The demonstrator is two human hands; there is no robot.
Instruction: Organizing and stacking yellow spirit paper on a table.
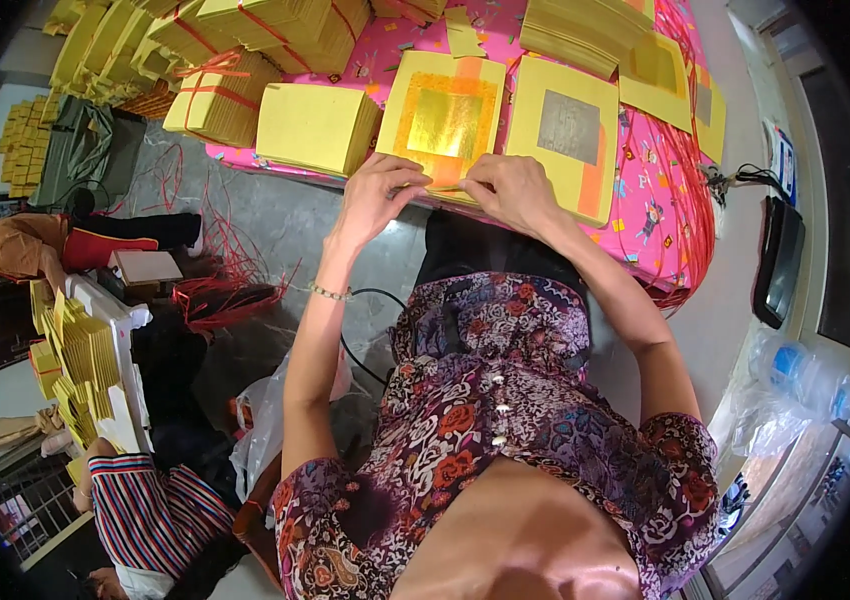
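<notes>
A stack of yellow paper sheets (395,105) lies at the near edge of the pink patterned table; its top sheet bears a shiny gold square with an orange border. My left hand (382,197) is closed at the stack's near left corner, thumb and fingers pinching the paper edge. At the near right corner my right hand (517,190) pinches the same edge with its fingers curled. How many sheets lie between my fingers is hidden. Just right of it is another yellow stack (590,185) with a silver square on top. A plain yellow stack (310,125) stands to the left.
Bundles tied with red string (220,100) crowd the table's far left. Red strings (690,200) hang over the pink table cover (655,180) at right. More red string (225,300) lies on the grey floor. Two people sit at left around a white table (125,370) with yellow papers.
</notes>
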